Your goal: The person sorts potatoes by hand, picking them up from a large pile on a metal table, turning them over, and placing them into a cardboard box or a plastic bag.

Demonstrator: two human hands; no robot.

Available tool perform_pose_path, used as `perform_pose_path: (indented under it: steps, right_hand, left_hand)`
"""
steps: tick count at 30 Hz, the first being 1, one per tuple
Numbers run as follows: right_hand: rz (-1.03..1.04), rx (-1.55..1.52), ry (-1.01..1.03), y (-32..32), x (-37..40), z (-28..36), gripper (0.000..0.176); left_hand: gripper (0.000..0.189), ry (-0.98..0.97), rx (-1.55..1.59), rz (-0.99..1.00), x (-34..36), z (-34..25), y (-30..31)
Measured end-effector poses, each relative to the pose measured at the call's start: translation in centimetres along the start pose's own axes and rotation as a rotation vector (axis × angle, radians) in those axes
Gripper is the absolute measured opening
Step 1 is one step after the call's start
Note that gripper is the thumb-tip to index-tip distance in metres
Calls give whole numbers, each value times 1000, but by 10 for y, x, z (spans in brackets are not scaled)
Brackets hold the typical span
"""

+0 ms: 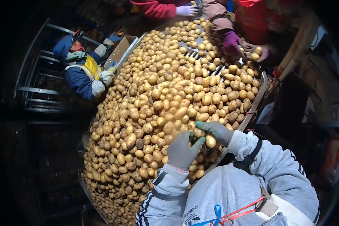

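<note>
potato (211,141) beside right hand (217,133), grip unclear | long axis toward wearer (226,188) | left hand (184,150) digits apart

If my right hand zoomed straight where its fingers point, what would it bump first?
Probably some potatoes in the big pile, just past the fingertips of your right hand. I can't tell how high the fingers are, so they might skim over the top.

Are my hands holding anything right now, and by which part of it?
That can't be told for sure. Your gloved left hand and right hand are at a few potatoes, but whether any is gripped, and where, isn't clear.
</note>
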State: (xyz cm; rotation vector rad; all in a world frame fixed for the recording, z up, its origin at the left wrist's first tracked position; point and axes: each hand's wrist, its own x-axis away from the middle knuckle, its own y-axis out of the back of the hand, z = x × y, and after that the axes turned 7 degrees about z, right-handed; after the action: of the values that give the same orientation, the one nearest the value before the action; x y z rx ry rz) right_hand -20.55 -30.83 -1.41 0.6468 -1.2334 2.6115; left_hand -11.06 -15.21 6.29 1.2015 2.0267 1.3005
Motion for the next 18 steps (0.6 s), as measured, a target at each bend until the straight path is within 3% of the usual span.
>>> perform_pose_path:
  steps: [2, 6, 8, 9, 10, 11, 12, 15, 18]
  right_hand:
    - [-46, 187, 126, -2, 6, -4, 45]
    - [-8, -91, 155, 17, 1, -25, 43]
    - [-168, 157, 223, 19, 11, -25, 42]
    - [-171, 103, 249, 27, 13, -32, 45]
    - [-174, 51, 277, 33, 16, -39, 48]
    - [-297, 239, 344, 26, 30, -35, 50]
    - [-366, 210, 154, 20, 48, -21, 53]
    - [-455, 80, 306, 41, 58, -39, 57]
    - [-550, 77, 431, 66, 90, -40, 48]
  left_hand:
    - [36, -77, -42, -19, -5, 2, -11]
    - [38, -114, -134, 22, -8, -15, -20]
    - [36, -147, -180, 42, -12, -24, -26]
    - [35, -158, -185, 73, -14, -32, -27]
    - [33, -356, -212, 50, -17, -42, -22]
    - [30, -385, -190, 55, -16, -40, -39]
    - [28, -412, -168, 61, -15, -38, -56]
    - [23, -458, -42, 113, -22, -60, -68]
    - [16, -546, 150, 147, -29, -88, -71]
